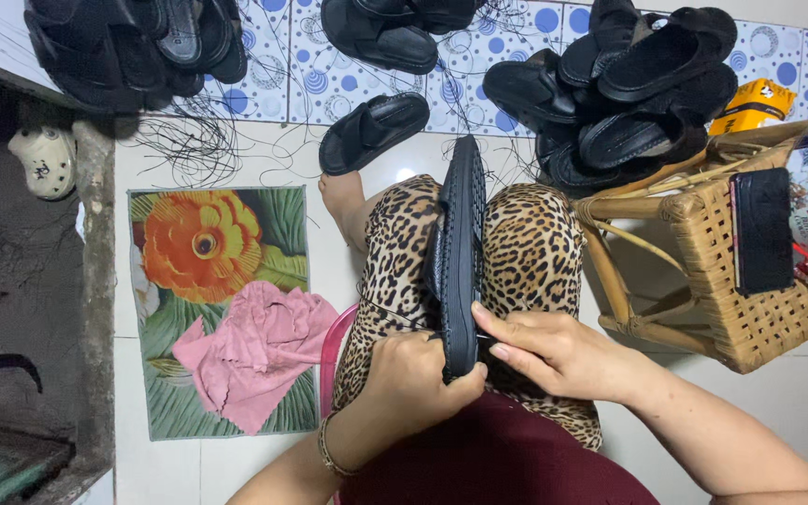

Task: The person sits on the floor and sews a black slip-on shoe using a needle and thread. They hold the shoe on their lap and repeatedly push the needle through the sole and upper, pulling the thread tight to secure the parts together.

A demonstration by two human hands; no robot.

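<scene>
A black sandal (460,248) stands on its edge between my knees, over leopard-print trousers (530,248). My left hand (413,379) grips its near end from the left. My right hand (554,351) presses its fingers against the near end from the right, pinching at the sole's edge. A thin black thread (390,313) runs from the sandal across my left thigh.
Piles of black sandals (642,93) lie on the tiled floor ahead, one loose sandal (371,131) near my foot, with tangled black threads (194,140). A wicker stool (750,281) stands at right holding a black block. A flower-print mat (208,252) with a pink cloth (259,351) lies left.
</scene>
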